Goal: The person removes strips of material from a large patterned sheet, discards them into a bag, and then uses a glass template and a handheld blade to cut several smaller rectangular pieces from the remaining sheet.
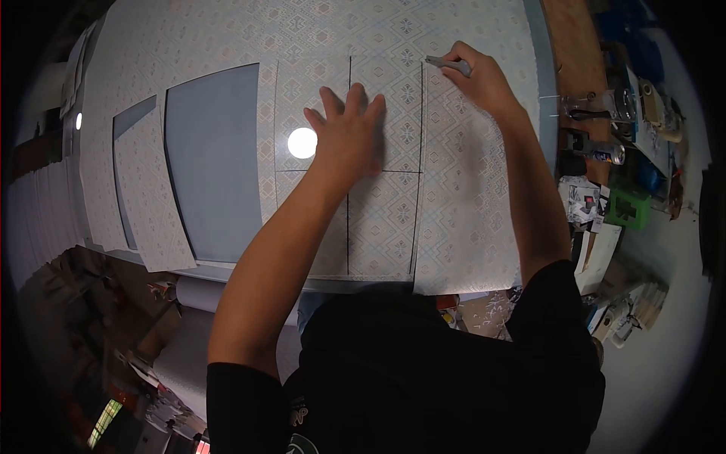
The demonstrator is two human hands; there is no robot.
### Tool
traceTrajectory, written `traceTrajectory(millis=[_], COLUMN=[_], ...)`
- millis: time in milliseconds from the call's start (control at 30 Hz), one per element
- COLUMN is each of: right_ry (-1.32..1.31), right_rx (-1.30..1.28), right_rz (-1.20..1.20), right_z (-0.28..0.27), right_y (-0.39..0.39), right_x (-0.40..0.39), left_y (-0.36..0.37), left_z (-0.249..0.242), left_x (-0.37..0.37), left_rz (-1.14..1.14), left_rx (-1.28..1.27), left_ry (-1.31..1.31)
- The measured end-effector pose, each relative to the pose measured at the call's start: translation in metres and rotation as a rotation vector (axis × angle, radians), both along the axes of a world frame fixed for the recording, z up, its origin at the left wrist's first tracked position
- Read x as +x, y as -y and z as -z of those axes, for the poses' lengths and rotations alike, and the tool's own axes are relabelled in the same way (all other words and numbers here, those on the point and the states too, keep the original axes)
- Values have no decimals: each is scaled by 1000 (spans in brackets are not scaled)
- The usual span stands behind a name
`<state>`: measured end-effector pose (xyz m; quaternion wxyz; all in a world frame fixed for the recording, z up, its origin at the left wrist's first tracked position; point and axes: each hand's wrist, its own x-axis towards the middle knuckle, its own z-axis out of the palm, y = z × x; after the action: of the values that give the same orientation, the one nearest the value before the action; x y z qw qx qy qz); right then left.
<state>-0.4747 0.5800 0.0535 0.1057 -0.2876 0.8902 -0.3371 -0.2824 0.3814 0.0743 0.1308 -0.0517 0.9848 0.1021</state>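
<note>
Patterned fabric (469, 189) covers much of a large table. On it lies a clear rectangular template (386, 219) with dark lines crossing it. My left hand (348, 132) presses flat on the template with its fingers spread. Near the template's upper right corner, my right hand (473, 72) grips a small grey cutter (452, 65), its tip at the end of a dark line along the template's right edge. Left of the template, a cut strip of fabric (155, 197) lies at a slant, beside openings that show the blue-grey tabletop (215, 159).
Beyond the table's right edge are a clear container (616, 104), a can (607, 153), a green plastic object (629, 207) and papers. A pale roll (198, 293) lies below the table's lower left edge. A bright reflection shows beside my left hand.
</note>
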Motion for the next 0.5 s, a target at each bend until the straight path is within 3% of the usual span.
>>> traceTrajectory(millis=[267,500], right_ry=[-28,65], right_rx=[101,233], right_rz=[-476,-478], right_z=[-16,-20], right_y=[8,43], right_x=[-51,-48], left_y=[3,3], left_z=[2,3], left_x=[-7,-7], left_rz=[-26,-4], left_rx=[104,49], left_ry=[80,20])
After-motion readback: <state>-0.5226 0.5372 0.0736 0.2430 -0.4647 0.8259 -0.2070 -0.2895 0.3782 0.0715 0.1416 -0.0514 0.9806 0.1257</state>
